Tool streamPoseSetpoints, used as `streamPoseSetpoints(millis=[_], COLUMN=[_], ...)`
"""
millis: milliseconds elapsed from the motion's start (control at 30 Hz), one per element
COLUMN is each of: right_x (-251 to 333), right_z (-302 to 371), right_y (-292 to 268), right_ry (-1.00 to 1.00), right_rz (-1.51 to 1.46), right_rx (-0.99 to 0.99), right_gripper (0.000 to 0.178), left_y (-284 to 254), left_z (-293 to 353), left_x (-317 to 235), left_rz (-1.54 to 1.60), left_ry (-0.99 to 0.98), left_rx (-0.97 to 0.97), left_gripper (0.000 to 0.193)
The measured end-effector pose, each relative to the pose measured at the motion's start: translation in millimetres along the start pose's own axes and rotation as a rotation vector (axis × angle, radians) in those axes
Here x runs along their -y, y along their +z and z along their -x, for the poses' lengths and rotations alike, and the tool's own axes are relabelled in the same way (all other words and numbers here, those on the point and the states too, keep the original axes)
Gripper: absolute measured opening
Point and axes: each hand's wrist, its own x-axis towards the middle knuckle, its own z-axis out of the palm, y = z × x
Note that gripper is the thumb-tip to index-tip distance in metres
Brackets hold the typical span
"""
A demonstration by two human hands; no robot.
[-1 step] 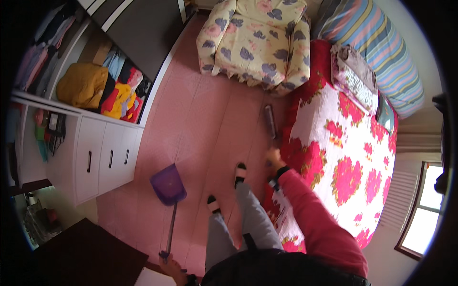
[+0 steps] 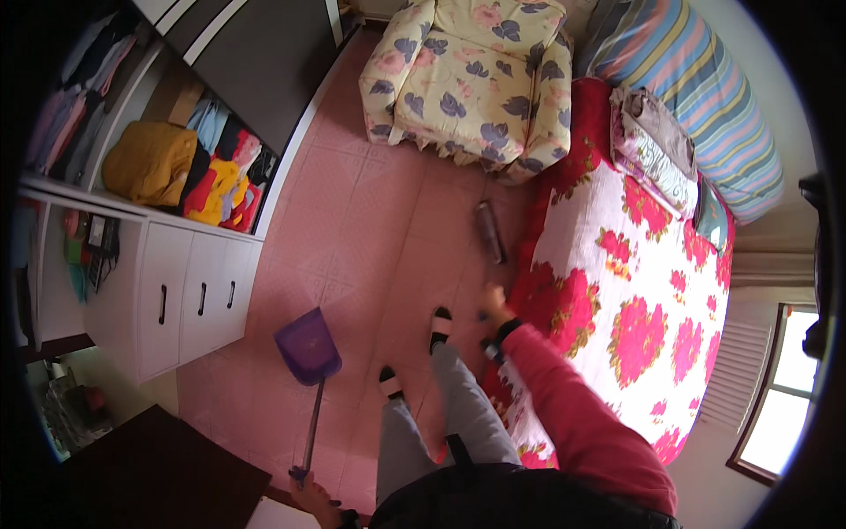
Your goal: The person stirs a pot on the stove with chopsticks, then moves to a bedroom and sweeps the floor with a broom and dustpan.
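Note:
My left hand (image 2: 314,501) is closed around the upper end of the long handle of a purple dustpan (image 2: 308,346). The pan rests on the pink floor left of my feet and looks bare inside. Out to the right, my right hand (image 2: 497,306) grips the handle of a broom, beside the edge of the bed. The narrow, dark broom head (image 2: 489,232) is low over the floor between the armchair and the bed, slightly blurred. Whether its bristles touch the floor I cannot tell.
A flowered armchair (image 2: 467,79) stands ahead. On the right is a bed (image 2: 608,291) with a red-flowered cover, folded bedding and a striped cushion. White drawers (image 2: 189,291) and open wardrobe shelves with clothes line the left. A dark tabletop (image 2: 167,467) is at the lower left.
The broom head and my right hand have shifted a little to the left and toward me. The dustpan and my left hand stay nearly in place.

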Motion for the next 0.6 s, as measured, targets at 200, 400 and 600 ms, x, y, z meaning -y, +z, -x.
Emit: streamPoseSetpoints(millis=[200,400,600], right_x=[111.2,125.9,105.3], right_z=[117.3,91.6,27.9], right_y=[17.6,-129.4,-190.5], right_ry=[0.009,0.272,0.092], right_rz=[-0.240,-0.803,-0.583], right_rx=[0.193,0.565,0.211], right_gripper=[0.055,0.053,0.043], left_y=[57.6,139.5,184.2], left_z=[-12.5,38.2,51.1], left_x=[6.0,19.4,28.7], left_rz=[0.072,-0.153,-0.083], left_ry=[-0.003,0.390,0.451], left_rx=[0.171,-0.137,-0.225], left_gripper=[0.007,0.007,0.012])
